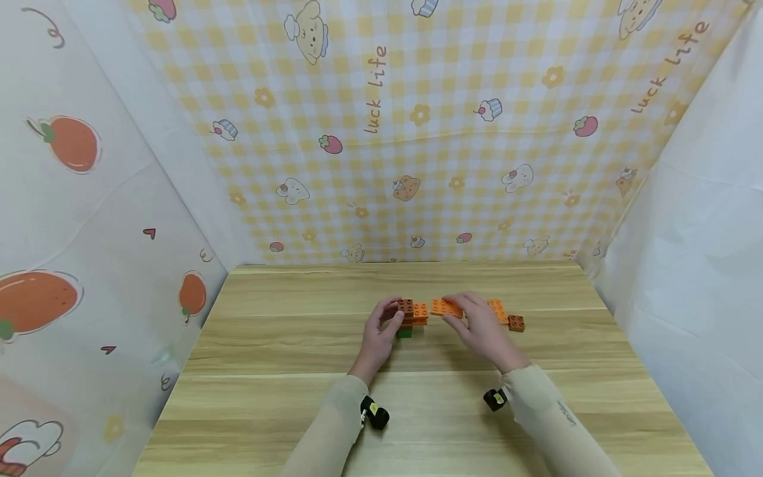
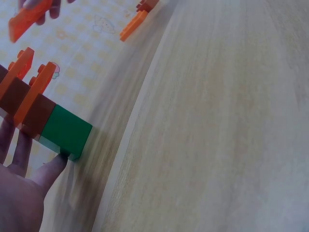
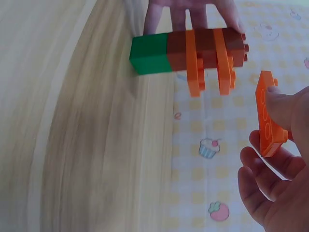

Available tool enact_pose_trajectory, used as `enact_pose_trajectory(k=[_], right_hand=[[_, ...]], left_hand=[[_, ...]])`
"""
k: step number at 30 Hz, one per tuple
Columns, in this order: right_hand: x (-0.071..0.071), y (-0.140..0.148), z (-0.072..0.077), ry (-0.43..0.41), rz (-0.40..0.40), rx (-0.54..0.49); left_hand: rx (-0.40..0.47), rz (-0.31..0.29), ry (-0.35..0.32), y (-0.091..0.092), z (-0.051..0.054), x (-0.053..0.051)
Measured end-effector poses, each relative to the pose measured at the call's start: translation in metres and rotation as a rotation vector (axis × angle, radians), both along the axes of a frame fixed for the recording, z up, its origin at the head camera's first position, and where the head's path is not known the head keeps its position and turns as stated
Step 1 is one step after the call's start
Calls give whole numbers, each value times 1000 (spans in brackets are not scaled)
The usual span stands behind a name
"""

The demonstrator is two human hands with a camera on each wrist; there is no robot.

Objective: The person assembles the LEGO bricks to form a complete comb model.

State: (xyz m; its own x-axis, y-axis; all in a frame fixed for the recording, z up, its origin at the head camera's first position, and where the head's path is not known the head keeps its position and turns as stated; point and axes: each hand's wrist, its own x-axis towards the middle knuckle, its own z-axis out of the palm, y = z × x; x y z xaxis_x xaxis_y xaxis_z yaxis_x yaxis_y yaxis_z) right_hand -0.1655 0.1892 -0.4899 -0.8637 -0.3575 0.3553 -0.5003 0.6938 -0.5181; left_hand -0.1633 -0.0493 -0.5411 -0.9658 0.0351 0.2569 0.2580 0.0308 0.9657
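A tower of toy building bricks [image 1: 405,307] stands on the table, its fingers-side held by my left hand [image 1: 379,333] with thumb and fingers round it. Its base is a green brick [image 3: 149,54]; above come brown bricks [image 2: 38,116] alternating with two thin orange bricks [image 3: 193,63] that jut out to the right. Studs show on the brown top. Just right of the tower, my right hand [image 1: 484,333] pinches another thin orange brick [image 3: 266,113] between thumb and fingers, apart from the tower and raised above the table.
Beyond my right hand, another orange brick [image 1: 497,311] lies on the wooden table [image 1: 286,358], beside a small brown brick [image 1: 516,323]. A yellow checked cloth [image 1: 417,159] hangs behind the table, with white sheets at both sides.
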Motion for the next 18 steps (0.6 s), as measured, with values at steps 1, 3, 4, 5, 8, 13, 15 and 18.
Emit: enact_pose_trajectory(k=[1,3,4,5,8,13,15,18], right_hand=[[-1,-3,1,4,7,0],[-3,-7,2,12,18,5],[-4,-9,2,11,22,8],[-4,-11,3,10,23,14],[-6,-17,4,-7,25,24],[-9,-27,7,-21,47,24],[-10,-31,8,-27,57,21],[-12,-36,8,-34,62,21]], left_hand=[[-2,1,-2,0,0,0],[-3,1,-5,0,1,0],[-2,1,-6,0,1,0],[-2,0,-6,0,2,0],[8,-4,-7,0,2,0],[19,-6,-7,-1,3,0],[19,-8,-7,-1,3,0],[20,-11,-8,0,3,1]])
